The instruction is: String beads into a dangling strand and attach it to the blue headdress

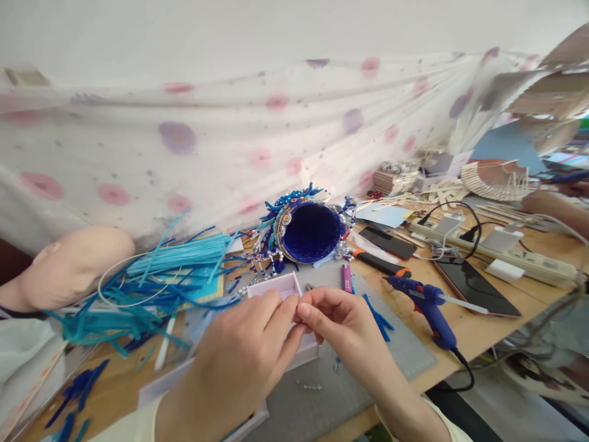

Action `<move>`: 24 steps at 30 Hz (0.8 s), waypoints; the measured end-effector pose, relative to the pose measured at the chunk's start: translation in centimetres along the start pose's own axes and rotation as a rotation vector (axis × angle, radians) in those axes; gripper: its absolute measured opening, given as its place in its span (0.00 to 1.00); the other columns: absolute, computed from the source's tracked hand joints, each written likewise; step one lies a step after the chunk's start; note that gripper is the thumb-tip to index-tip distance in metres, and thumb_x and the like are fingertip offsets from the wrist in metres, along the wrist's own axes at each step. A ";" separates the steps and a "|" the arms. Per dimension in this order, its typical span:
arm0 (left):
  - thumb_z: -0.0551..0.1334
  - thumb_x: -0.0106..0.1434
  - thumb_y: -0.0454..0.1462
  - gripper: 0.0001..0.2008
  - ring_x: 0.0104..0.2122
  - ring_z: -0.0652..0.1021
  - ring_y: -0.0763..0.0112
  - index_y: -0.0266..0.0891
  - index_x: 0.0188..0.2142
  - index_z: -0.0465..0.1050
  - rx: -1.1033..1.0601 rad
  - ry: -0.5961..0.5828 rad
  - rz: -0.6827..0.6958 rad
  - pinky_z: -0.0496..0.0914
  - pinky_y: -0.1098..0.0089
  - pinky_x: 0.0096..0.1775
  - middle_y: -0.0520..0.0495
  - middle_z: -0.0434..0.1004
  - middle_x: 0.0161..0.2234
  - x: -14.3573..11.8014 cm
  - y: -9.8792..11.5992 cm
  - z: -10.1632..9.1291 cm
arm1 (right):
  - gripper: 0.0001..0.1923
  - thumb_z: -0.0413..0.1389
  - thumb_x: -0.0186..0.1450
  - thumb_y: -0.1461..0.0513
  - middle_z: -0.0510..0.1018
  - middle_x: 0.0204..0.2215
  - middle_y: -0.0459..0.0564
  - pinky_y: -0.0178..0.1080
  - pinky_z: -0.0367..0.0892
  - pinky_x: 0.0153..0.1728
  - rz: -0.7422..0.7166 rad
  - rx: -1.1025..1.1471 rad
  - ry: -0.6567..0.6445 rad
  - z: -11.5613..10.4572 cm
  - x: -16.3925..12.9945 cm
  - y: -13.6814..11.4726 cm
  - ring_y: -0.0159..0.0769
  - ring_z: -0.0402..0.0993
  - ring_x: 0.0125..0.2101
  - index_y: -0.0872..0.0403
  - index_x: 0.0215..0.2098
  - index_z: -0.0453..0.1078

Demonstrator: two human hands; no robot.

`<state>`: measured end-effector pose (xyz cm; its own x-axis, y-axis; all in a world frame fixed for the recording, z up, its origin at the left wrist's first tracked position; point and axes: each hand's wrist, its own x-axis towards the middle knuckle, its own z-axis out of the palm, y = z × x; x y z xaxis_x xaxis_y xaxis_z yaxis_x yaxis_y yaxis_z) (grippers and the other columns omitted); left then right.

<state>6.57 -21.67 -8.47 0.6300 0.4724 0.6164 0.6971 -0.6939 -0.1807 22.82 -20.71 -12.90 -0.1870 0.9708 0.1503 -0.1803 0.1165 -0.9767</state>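
My left hand (257, 341) and my right hand (343, 328) meet over a small white box (275, 283), fingertips pinched together. Whatever lies between them is too small and hidden to make out. Behind the box a blue beaded headdress (310, 233) rests on its side, its dark blue hollow facing me, with bead strings and silver trim around the rim. Below my fingers, small silver beads (309, 385) lie on the grey cutting mat (294, 408). The tip of a metal tool (310, 286) shows just behind my right fingers.
Turquoise pipe cleaners (184, 255) and a mannequin head (83, 264) lie to the left. On the right are a blue glue gun (426, 301), orange-black pliers (381, 264), a purple lighter (346, 279), two phones (478, 285) and a power strip (538, 261). Another person's hand (559, 209) appears far right.
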 end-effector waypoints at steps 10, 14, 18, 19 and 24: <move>0.53 0.68 0.29 0.11 0.22 0.75 0.67 0.33 0.38 0.75 0.215 0.018 0.154 0.61 0.66 0.20 0.49 0.77 0.25 -0.2 0.1 0.0 | 0.15 0.65 0.57 0.51 0.74 0.23 0.44 0.32 0.58 0.24 0.058 0.177 0.000 -0.1 0.1 0.6 0.28 0.64 0.23 0.55 0.28 0.76; 0.54 0.67 0.29 0.10 0.21 0.75 0.67 0.34 0.37 0.75 0.256 -0.006 0.139 0.61 0.66 0.19 0.49 0.76 0.24 -0.5 0.0 0.1 | 0.12 0.64 0.59 0.53 0.77 0.27 0.46 0.33 0.58 0.26 0.028 0.122 0.010 0.0 0.1 0.8 0.29 0.63 0.24 0.54 0.30 0.77; 0.52 0.67 0.29 0.12 0.21 0.75 0.66 0.34 0.37 0.75 0.243 -0.022 0.147 0.62 0.66 0.19 0.49 0.76 0.24 -0.6 0.0 0.1 | 0.13 0.64 0.59 0.52 0.75 0.26 0.45 0.34 0.56 0.25 0.024 0.108 0.018 0.1 0.0 0.7 0.29 0.61 0.23 0.54 0.28 0.76; 0.51 0.68 0.29 0.13 0.21 0.75 0.67 0.33 0.38 0.75 0.236 -0.022 0.153 0.63 0.66 0.19 0.49 0.76 0.25 -0.6 -0.1 0.1 | 0.13 0.64 0.59 0.52 0.73 0.24 0.44 0.34 0.56 0.25 0.034 0.107 0.011 0.1 0.0 0.6 0.29 0.61 0.23 0.54 0.28 0.75; 0.49 0.69 0.27 0.13 0.20 0.74 0.68 0.30 0.41 0.73 0.235 0.018 0.207 0.63 0.67 0.18 0.49 0.75 0.23 -0.2 -0.4 -0.6 | 0.15 0.64 0.59 0.51 0.68 0.23 0.42 0.33 0.55 0.26 0.013 0.076 -0.005 -0.1 -0.2 0.4 0.29 0.59 0.24 0.54 0.28 0.72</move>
<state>5.99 -21.82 -8.04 0.7620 0.3230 0.5613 0.6162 -0.6283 -0.4749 22.88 -20.84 -13.29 -0.1949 0.9710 0.1384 -0.2501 0.0873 -0.9643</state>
